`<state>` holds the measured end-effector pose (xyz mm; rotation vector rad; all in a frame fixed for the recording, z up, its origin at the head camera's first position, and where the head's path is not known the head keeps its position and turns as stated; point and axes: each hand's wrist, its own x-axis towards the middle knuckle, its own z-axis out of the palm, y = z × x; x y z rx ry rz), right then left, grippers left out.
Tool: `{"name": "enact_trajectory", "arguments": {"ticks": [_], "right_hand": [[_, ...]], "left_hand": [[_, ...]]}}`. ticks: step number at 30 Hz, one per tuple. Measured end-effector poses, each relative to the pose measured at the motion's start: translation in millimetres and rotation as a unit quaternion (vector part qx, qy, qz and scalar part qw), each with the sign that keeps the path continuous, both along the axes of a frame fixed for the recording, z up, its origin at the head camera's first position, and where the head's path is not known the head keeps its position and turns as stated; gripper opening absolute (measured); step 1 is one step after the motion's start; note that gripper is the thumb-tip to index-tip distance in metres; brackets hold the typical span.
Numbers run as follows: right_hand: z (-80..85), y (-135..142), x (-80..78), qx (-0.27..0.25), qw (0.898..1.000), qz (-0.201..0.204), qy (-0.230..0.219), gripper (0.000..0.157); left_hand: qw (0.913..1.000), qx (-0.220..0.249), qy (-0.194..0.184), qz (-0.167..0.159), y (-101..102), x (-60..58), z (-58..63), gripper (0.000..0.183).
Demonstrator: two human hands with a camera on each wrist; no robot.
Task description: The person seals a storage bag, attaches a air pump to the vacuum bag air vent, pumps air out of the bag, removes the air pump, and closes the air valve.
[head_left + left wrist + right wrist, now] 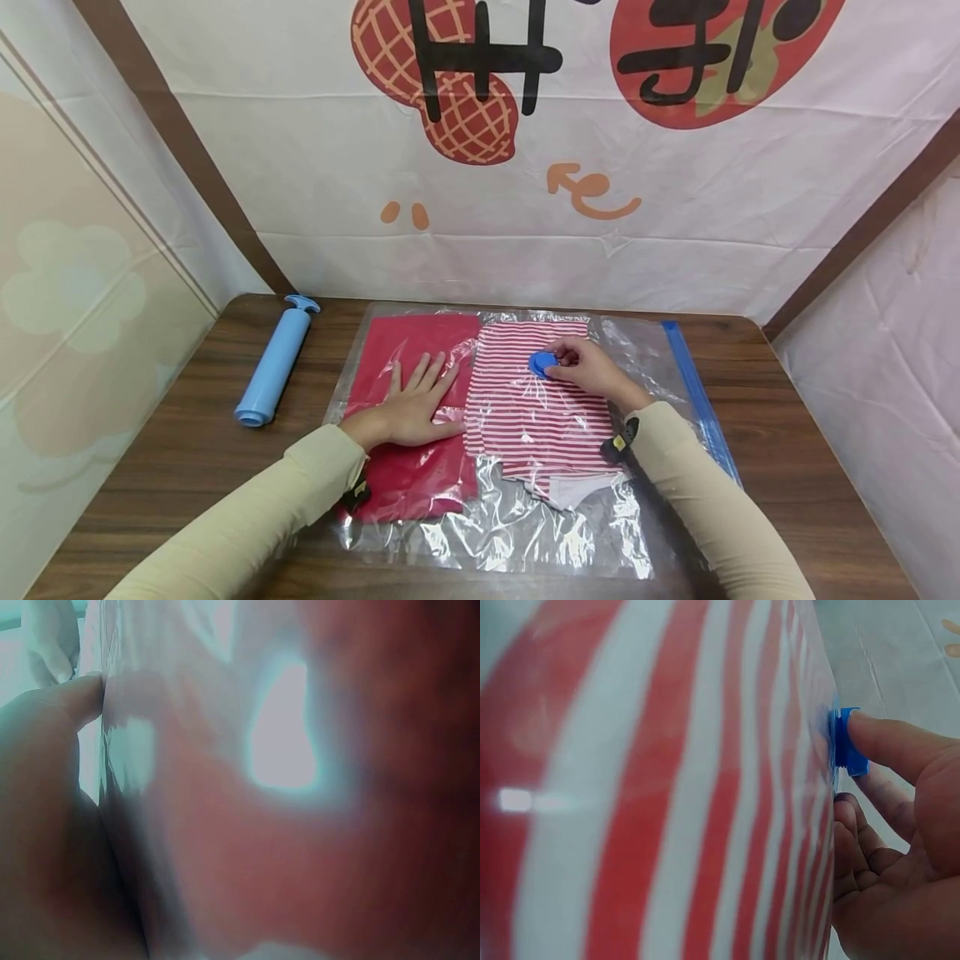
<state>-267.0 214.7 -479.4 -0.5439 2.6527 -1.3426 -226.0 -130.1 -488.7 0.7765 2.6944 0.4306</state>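
A clear plastic vacuum storage bag (pixel 491 542) lies flat on the table with a folded red cloth (pixel 420 329) and a red-and-white striped garment (pixel 517 417) inside. My left hand (pixel 408 412) rests on the bag over the red cloth, fingers spread and straight. With thumb and fingers, my right hand (pixel 588 367) pinches the blue valve cap (pixel 543 363) above the striped garment. In the right wrist view the cap (pixel 853 742) stands up from the plastic, a threaded edge showing under the thumb. The left wrist view shows shiny plastic over red cloth close up.
A light blue hand pump (pixel 273 362) lies at the table's left. The bag's blue zip seal (pixel 697 392) runs along its right side. Behind the wooden table (pixel 810 467) hangs a printed white cloth (pixel 480 200).
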Motion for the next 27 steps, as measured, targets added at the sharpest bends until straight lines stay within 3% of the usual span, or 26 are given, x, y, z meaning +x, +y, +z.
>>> {"name": "enact_trajectory", "arguments": {"ticks": [9, 17, 27], "right_hand": [[-2.4, -3.4, 0.1, -0.002, 1.0, -0.022, 0.005, 0.028], [-2.1, -1.2, -0.6, 0.002, 1.0, 0.016, 0.017, 0.043], [-0.5, -4.4, -0.6, 0.019, 0.999, 0.003, 0.026, 0.032]], "left_hand": [[1.0, 0.0, 0.0, -0.006, 1.3, 2.4, 8.7, 0.104], [0.9999, -0.015, -0.006, 0.0, 2.1, 2.9, 8.6, 0.105], [0.9998, -0.017, -0.012, 0.001, 2.2, 3.0, 11.0, 0.104]]}}
